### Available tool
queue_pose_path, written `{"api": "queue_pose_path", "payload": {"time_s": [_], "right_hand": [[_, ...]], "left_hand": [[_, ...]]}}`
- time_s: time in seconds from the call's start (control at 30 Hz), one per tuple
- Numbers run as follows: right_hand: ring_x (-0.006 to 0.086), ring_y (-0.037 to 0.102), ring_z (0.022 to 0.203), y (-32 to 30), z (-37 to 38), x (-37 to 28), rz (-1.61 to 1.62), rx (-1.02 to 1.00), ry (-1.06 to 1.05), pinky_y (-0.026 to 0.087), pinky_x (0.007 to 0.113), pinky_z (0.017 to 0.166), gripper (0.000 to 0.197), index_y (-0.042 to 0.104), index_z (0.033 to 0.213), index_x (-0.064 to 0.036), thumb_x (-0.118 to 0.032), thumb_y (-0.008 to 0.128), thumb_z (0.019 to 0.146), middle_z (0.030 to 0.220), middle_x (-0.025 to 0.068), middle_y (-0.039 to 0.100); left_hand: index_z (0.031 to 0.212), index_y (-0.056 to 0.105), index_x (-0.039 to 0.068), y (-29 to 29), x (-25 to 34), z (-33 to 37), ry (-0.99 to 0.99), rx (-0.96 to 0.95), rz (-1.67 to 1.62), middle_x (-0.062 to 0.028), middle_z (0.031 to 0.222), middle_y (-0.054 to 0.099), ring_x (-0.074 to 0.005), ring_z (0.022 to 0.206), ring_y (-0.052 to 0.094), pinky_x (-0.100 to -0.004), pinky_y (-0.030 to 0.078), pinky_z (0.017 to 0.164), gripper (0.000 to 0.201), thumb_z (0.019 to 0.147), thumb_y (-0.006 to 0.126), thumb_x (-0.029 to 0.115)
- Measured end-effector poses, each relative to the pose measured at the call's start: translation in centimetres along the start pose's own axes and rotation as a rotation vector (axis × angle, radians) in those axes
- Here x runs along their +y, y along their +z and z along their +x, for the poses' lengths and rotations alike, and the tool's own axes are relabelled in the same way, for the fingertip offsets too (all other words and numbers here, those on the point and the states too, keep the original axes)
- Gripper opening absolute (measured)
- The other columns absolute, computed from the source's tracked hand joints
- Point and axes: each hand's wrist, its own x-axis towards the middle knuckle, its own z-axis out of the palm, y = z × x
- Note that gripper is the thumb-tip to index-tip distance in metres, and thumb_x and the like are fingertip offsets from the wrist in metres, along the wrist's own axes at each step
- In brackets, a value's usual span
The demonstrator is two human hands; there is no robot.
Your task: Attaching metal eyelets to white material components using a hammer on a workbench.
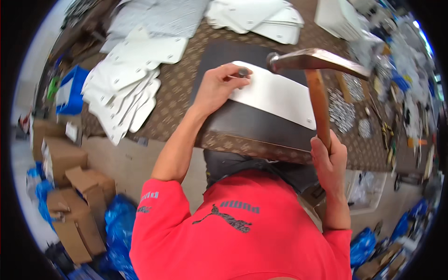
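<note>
A white flat panel point(275, 95) with small metal fittings near its corner lies on a dark mat point(252, 122) on the table. My left hand point(218, 86) rests at the panel's left end, thumb and fingers pinching a short dark metal punch point(242, 73) upright over it. In my right hand point(330, 156) is the wooden handle of a hammer point(319, 100). The hammer's metal head is raised above the right part of the panel, apart from the punch. What lies under the punch is hidden by my fingers.
Stacked white panels point(126, 74) spread at the left, with more panels point(256, 18) at the back. Piles of small metal pieces point(341, 111) lie right of the mat, near pliers point(386, 133). A blue bin point(71, 91) stands left; cardboard boxes point(74, 214) sit on the floor.
</note>
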Motion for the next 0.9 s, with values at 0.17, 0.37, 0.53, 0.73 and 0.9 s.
{"api": "queue_pose_path", "payload": {"time_s": [0.17,0.37,0.53,0.73,0.9], "right_hand": [[0.0017,0.037,0.049,-3.4,-2.7,0.4,0.354,0.254,0.121,0.026,0.019,0.043,0.022,0.052,0.093,-0.0056,-0.025,0.057,0.103,0.064,-0.0025,0.046],[0.0020,0.031,0.046,-6.3,-4.8,2.4,0.508,0.472,0.189,0.021,0.019,0.039,0.024,0.051,0.094,-0.0051,-0.026,0.054,0.104,0.063,-0.0028,0.041],[0.0022,0.031,0.046,-7.3,-4.5,3.3,0.493,0.478,0.168,0.020,0.020,0.038,0.026,0.049,0.091,-0.0050,-0.027,0.054,0.104,0.063,-0.0027,0.041],[0.0036,0.027,0.045,-10.4,-3.0,-0.4,0.483,0.612,-0.171,0.020,0.021,0.038,0.034,0.047,0.091,-0.0033,-0.034,0.054,0.104,0.063,-0.0031,0.036],[0.0050,0.033,0.046,-14.0,-3.3,-2.7,0.372,0.397,-0.513,0.024,0.020,0.041,0.036,0.042,0.082,-0.0073,-0.031,0.064,0.098,0.065,-0.0019,0.043]], "left_hand": [[0.107,0.070,-0.003,8.9,2.2,5.0,0.061,-0.166,-0.153,-0.0032,0.093,0.071,-0.0090,0.084,0.064,-0.0238,0.050,0.079,0.019,0.089,0.067,-0.001],[0.107,0.071,-0.002,16.4,0.3,8.3,0.061,-0.296,-0.219,-0.0052,0.093,0.073,-0.0101,0.082,0.065,-0.0247,0.052,0.077,0.019,0.089,0.070,0.003],[0.108,0.070,-0.003,17.0,0.3,8.5,0.056,-0.348,-0.151,-0.0058,0.096,0.073,-0.0117,0.086,0.066,-0.0260,0.053,0.082,0.019,0.090,0.067,0.000],[0.108,0.070,-0.003,17.7,0.0,8.8,0.072,-0.357,-0.134,-0.0058,0.098,0.072,-0.0124,0.088,0.066,-0.0270,0.054,0.084,0.019,0.090,0.066,-0.003],[0.108,0.069,-0.003,17.6,-0.7,8.7,0.047,-0.358,-0.112,-0.0061,0.098,0.072,-0.0119,0.088,0.066,-0.0270,0.054,0.083,0.018,0.090,0.066,-0.002]]}}
